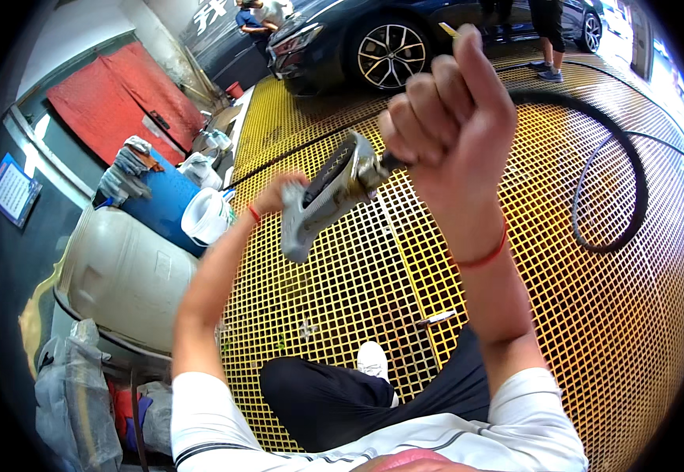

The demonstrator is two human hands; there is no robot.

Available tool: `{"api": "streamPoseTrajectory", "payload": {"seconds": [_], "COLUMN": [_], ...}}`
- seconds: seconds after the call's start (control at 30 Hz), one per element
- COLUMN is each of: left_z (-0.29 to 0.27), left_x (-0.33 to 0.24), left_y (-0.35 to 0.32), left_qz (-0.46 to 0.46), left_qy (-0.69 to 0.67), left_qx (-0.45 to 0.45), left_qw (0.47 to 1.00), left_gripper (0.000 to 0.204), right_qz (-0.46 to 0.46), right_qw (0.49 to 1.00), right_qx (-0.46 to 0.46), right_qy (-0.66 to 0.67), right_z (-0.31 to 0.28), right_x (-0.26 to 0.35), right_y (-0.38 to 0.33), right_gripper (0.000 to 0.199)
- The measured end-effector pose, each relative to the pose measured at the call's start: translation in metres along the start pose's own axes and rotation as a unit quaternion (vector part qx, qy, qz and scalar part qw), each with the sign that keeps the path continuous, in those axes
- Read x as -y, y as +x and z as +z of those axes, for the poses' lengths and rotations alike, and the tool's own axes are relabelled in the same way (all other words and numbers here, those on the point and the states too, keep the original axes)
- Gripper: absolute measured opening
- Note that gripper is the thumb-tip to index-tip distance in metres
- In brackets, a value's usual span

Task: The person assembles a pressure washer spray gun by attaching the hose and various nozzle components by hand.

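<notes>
A grey spray gun (326,200) with a black textured insert and a brass-coloured fitting hangs tilted in front of me, blurred at its lower end. My left hand (280,193) grips its far left side, the fingers partly hidden behind it. Closed in a fist, my right hand (453,118) is at the gun's fitting end, around a dark piece that seems to be the end of the black hose (586,106). A small yellow-and-white strip (448,30) shows beside the right thumb; whether I hold it cannot be made out.
Yellow floor grating (593,315) lies below me, with a small white-and-dark object (436,318) on it. At left stand a whitish barrel (125,271), a blue drum (161,200) and a white bucket (206,216). A dark car (334,47) and people stand ahead.
</notes>
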State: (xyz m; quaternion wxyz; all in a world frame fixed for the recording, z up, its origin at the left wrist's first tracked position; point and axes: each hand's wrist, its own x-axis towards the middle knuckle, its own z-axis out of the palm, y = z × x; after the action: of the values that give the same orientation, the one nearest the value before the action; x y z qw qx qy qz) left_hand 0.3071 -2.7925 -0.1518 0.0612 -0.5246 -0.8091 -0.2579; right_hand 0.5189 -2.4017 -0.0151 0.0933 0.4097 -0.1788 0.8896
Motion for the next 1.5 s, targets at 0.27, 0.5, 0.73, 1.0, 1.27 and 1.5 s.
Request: {"api": "streamPoseTrajectory", "payload": {"seconds": [0.27,0.5,0.73,1.0,1.27,1.5], "left_z": [0.169,-0.087,-0.137,0.217,0.018,-0.160], "left_x": [-0.180,-0.184,-0.074,-0.086,-0.149,-0.161], "left_y": [-0.005,0.000,0.066,0.015,-0.074,0.042], "left_qz": [-0.505,-0.175,0.137,-0.279,-0.421,0.037], "left_qy": [-0.531,0.583,0.407,-0.538,0.159,0.613], "left_qx": [-0.024,-0.066,-0.185,-0.079,0.068,0.064], "left_qw": [0.680,0.791,0.884,0.791,0.891,0.787], "left_gripper": [0.038,0.023,0.045,0.038,0.046,0.028], "right_qz": [0.026,-0.080,-0.166,-0.067,0.055,-0.116], "right_qw": [0.965,0.982,0.981,0.980,0.936,0.956], "right_qx": [-0.191,-0.170,-0.098,-0.104,-0.339,-0.257], "right_qy": [-0.178,-0.001,-0.001,-0.155,-0.079,0.084], "right_z": [-0.121,-0.176,-0.021,-0.055,-0.230,-0.109], "right_x": [0.004,-0.073,-0.049,-0.018,-0.082,-0.119], "right_y": [0.064,-0.072,-0.097,0.031,-0.025,-0.119], "right_gripper": [0.056,0.057,0.060,0.056,0.053,0.058]}}
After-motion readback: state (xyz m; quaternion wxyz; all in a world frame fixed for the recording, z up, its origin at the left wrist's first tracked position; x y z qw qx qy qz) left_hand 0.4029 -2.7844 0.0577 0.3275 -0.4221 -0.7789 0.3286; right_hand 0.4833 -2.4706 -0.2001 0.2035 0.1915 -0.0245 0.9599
